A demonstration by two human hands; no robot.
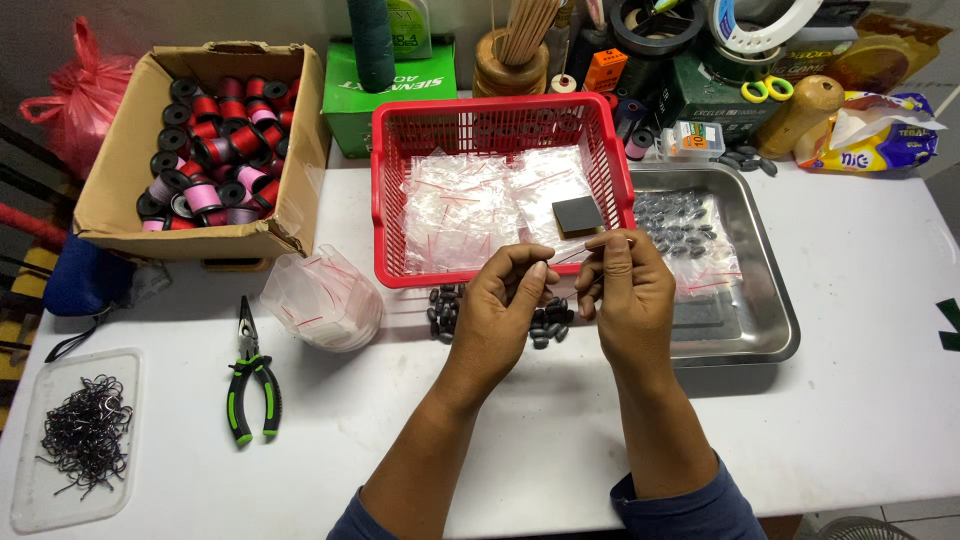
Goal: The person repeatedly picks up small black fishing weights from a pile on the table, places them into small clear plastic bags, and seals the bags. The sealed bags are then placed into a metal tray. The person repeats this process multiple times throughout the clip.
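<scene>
Two bare hands meet above the white table (560, 420), just in front of a red plastic basket (385, 190). The left hand (500, 310) has its fingers curled narrow, thumb and forefinger pinched near the tip of the right hand's grip. The right hand (625, 290) is closed too, pinching what looks like a small clear bag (575, 253) with a thin red line; what is inside it is too small to tell. Under and between the hands lies a loose heap of small dark oval sinkers (445, 308), touching the table.

Inside the basket lie many clear little bags and one dark square pad (577, 215). Just right of the basket sits a steel tray (770, 300) with more sinkers in clear bags. Left of the basket stands a stack of empty clear bags (325, 298), and beyond it green-handled pliers (252, 375). At the far left edge a clear lid-like tray holds a tangle of black hooks (85, 435). Behind it, a cardboard box (110, 190) is full of red, pink and black spools.
</scene>
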